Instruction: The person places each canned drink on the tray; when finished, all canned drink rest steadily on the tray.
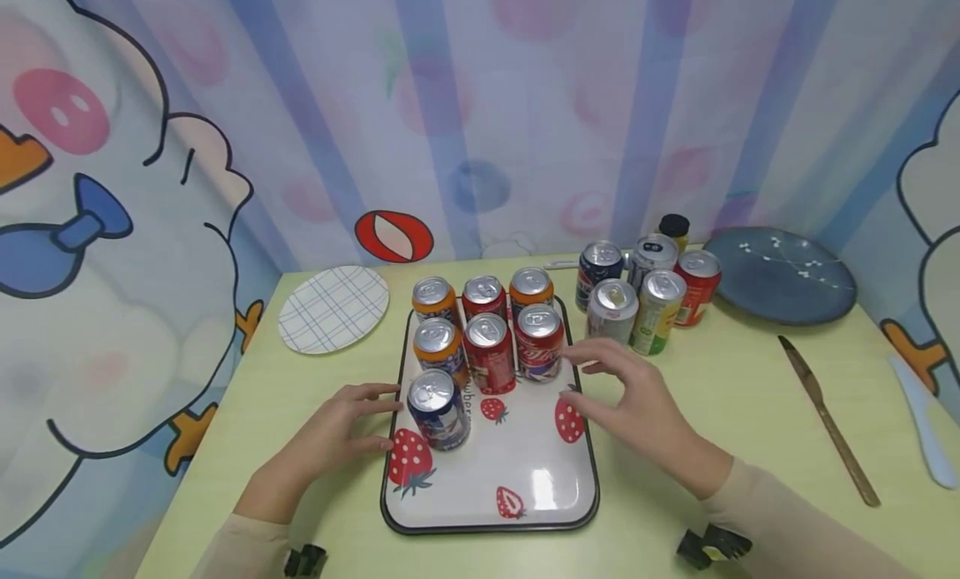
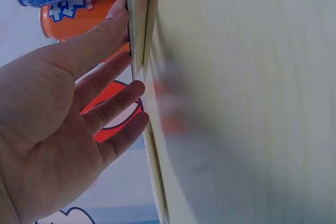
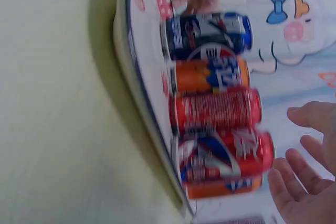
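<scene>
A white strawberry-print tray (image 1: pixel 532 471) carries several drink cans in rows. A dark blue can (image 1: pixel 441 416) stands nearest the front on its left side. Behind it are an orange can (image 1: pixel 439 351), a red can (image 1: pixel 491 358) and another red can (image 1: pixel 540 346) with a blue-and-white pattern. My left hand (image 1: pixel 330 437) is at the tray's left edge, its fingers extended and holding nothing; the left wrist view shows its palm (image 2: pixel 47 108). Beside the right-hand red can is my right hand (image 1: pixel 637 404), thumb and fingers apart. In the right wrist view its fingers (image 3: pixel 310 116) grip nothing.
More cans stand off the tray at back right, among them a silver can (image 1: pixel 612 312) and a yellow-green can (image 1: pixel 657 312). A dark plate (image 1: pixel 780 279), a brown knife (image 1: pixel 828 421) and a pale blue knife (image 1: pixel 924 425) lie right. A checked plate (image 1: pixel 333 310) lies back left.
</scene>
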A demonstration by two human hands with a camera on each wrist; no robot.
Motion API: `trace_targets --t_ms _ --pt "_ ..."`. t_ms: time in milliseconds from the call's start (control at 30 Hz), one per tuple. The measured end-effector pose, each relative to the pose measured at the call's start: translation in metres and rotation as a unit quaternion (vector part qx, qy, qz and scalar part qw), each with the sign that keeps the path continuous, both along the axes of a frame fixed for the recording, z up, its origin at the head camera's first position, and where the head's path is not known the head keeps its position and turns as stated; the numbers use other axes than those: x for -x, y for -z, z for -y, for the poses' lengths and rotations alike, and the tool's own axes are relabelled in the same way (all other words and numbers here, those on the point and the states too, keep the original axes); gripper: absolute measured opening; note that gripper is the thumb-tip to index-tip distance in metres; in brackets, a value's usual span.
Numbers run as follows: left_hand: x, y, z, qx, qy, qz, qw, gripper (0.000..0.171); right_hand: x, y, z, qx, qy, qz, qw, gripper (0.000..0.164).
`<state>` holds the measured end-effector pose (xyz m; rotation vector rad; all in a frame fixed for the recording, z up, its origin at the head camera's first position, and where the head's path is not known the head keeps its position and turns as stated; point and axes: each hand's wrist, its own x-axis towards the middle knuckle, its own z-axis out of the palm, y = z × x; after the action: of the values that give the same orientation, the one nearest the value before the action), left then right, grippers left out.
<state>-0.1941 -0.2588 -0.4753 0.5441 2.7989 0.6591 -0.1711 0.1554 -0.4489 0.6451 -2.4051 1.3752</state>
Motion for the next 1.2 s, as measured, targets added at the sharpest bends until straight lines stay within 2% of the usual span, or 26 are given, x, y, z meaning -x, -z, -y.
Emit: trace_targets --t_ms 133,300,500,633,800,967,1100,1200 --pt "0.000 -0.001 -0.002 -0.001 -0.003 0.003 1.0000 0.053 0.004 0.000 -0.032 0.013 0.056 -0.028 0.998 0.048" --pt "0.001 -0.003 -0.003 0.003 -0.011 0.006 0.9999 0.053 0.013 -0.001 -0.062 0.043 0.116 -0.030 0.992 0.050" --pt "0.000 -0.001 -0.002 0.000 -0.007 0.005 1.0000 0.053 0.027 -0.002 -0.083 0.054 0.177 -0.049 0.982 0.048" --pt "0.000 0.000 -0.002 0.000 -0.005 0.005 1.0000 0.053 0.037 -0.002 -0.091 0.052 0.210 -0.041 0.975 0.049" --pt "0.001 0.000 -0.003 0.001 -0.013 0.015 0.9998 0.053 0.048 0.000 -0.097 0.031 0.232 0.008 0.972 0.055" --pt "0.000 -0.001 -0.003 0.004 -0.016 0.015 0.9998 0.052 0.058 -0.001 -0.099 0.015 0.228 0.056 0.972 0.061" --pt "0.000 -0.002 -0.002 -0.001 -0.010 0.010 0.9999 0.052 0.064 0.000 -0.101 0.004 0.223 0.076 0.972 0.061" --pt "-0.001 -0.002 -0.001 -0.004 -0.002 0.002 1.0000 0.052 0.067 0.003 -0.101 -0.001 0.229 0.071 0.971 0.059"
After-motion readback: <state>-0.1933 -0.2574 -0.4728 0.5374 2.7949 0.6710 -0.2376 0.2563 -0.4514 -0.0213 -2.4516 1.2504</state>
